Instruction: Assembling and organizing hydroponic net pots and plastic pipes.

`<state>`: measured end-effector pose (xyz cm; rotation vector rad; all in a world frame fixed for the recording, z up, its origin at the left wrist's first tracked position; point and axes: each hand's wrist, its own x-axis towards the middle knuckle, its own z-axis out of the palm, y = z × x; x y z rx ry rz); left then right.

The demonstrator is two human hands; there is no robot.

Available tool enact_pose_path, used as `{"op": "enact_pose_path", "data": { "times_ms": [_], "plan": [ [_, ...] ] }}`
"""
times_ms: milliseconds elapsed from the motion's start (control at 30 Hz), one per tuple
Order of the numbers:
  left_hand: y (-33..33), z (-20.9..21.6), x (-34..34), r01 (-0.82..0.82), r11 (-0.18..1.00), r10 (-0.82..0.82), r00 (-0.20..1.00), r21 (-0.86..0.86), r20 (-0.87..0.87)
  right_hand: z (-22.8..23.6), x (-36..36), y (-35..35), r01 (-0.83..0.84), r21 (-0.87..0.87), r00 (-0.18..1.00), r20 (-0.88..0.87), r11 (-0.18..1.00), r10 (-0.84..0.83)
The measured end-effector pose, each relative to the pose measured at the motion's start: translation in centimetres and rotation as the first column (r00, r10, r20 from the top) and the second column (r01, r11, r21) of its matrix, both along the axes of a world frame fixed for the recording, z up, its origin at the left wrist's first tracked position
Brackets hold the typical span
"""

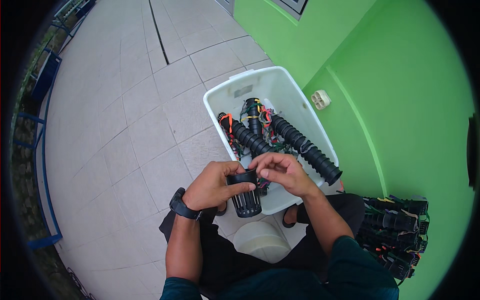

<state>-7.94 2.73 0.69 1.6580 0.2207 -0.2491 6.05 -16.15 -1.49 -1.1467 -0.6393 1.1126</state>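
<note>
A black slotted plastic net pot [246,201] stands upright in my left hand [214,186], whose fingers and thumb wrap its upper part just below the rim. At the pot's rim, my right hand [286,175] has its fingers curled inward. Whether those fingertips pinch anything small is hidden. Both hands are over the near end of a white plastic bin [280,80]. Inside it lie ribbed black stacks that look like nested net pots: one slants on the right [311,150], another on the left [248,137], a third behind [254,120]. Coloured strips tangle around them.
Between my legs sits a pale round stool or tub [262,241]. More black ribbed stacks with coloured strips [395,220] are piled on the right by the green wall [415,125]. A white socket [320,99] sticks out of that wall. Blue railing [44,145] borders the tiled floor [130,125] on the left.
</note>
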Motion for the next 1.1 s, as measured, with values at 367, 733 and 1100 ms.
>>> {"op": "enact_pose_path", "data": {
  "times_ms": [367, 733, 1100],
  "plan": [
    [2.0, -1.1, 0.0, -0.445, 0.834, 0.447, 0.892, 0.325, 0.075, -27.7, 15.8, 8.8, 0.648, -0.440, 0.560, 0.828, 0.622, 0.002],
    [1.6, -0.4, 2.1, -0.479, 0.839, 0.464, 0.878, 0.259, 0.120, -23.9, 20.1, 7.7, 0.736, -0.443, 0.554, 0.828, 0.512, -0.080],
    [-4.1, -0.6, 8.1, -0.259, 0.949, 0.272, 0.961, -0.179, 0.050, 1.8, 7.6, -2.4, 0.275, -0.113, 0.954, 0.154, 0.955, -0.257]
  ]
}}
